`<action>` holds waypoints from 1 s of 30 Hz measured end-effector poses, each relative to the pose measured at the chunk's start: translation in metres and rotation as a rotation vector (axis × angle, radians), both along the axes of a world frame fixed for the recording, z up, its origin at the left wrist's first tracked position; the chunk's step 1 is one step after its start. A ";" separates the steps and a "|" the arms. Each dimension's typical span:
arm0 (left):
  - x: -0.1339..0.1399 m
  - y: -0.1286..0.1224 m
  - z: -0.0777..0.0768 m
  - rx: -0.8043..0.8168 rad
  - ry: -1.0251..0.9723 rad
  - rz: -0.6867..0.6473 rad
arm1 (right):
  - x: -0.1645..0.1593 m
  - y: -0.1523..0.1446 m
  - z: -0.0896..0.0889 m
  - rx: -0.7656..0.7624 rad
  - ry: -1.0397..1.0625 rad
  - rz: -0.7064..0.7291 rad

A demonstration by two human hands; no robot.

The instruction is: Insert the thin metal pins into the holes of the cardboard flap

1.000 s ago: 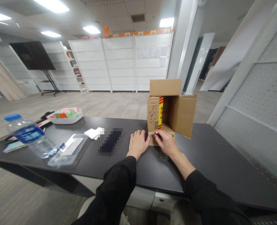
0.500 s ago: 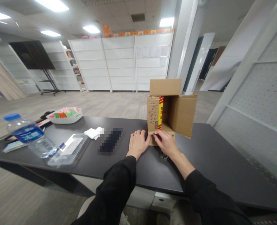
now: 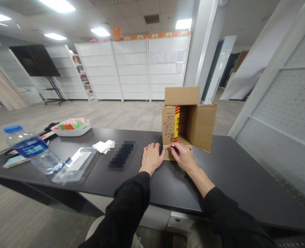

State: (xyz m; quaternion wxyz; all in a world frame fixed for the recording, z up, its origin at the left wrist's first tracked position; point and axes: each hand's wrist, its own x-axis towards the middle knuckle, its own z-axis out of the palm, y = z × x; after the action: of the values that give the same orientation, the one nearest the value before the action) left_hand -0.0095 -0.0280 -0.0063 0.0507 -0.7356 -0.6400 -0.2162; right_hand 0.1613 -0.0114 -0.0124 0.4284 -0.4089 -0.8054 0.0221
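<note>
An open cardboard box (image 3: pixel 202 127) stands on its side on the table, with flaps out to the top, right and front. Several round grey screw heads (image 3: pixel 168 124) dot its left side panel. My left hand (image 3: pixel 153 159) lies beside the front flap (image 3: pixel 169 156), fingers stretched, its thumb touching the flap's left edge. Over the same flap, my right hand (image 3: pixel 182 156) pinches a small shiny screw (image 3: pixel 172 146) between thumb and fingertip; most of it is hidden. A bunch of long metal screws (image 3: pixel 179 170) lies on the table just below the right hand, partly covered by it.
On the dark table (image 3: pixel 235 179), a blurred phone (image 3: pixel 123 155), white tissue (image 3: pixel 103 147) and a clear plastic case (image 3: pixel 76 165) lie to the left. Further left are a water bottle (image 3: pixel 33 150) and a white basket (image 3: pixel 72 132) of colourful items. A perforated partition (image 3: pixel 289 103) rises on the right.
My right hand's fingertips have shifted very slightly to the right, with the small screw still pinched. The left hand and the box stay put.
</note>
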 end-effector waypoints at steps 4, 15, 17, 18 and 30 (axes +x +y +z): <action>0.001 -0.001 0.002 -0.018 0.000 0.010 | 0.000 0.001 0.000 -0.003 0.012 -0.016; 0.000 0.001 -0.002 0.001 0.004 0.005 | 0.000 0.003 -0.003 0.012 0.016 -0.002; 0.000 0.001 -0.002 0.003 0.003 0.004 | 0.001 0.003 -0.004 0.013 0.016 0.002; 0.000 0.001 -0.002 0.005 0.003 0.003 | 0.001 0.003 -0.004 0.013 0.018 0.002; 0.000 0.000 -0.001 -0.010 0.009 0.012 | 0.000 0.002 0.000 0.009 -0.018 0.012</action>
State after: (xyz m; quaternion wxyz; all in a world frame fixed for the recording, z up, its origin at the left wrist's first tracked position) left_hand -0.0095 -0.0278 -0.0069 0.0511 -0.7331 -0.6452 -0.2090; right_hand 0.1613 -0.0092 -0.0129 0.4228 -0.4022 -0.8119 0.0173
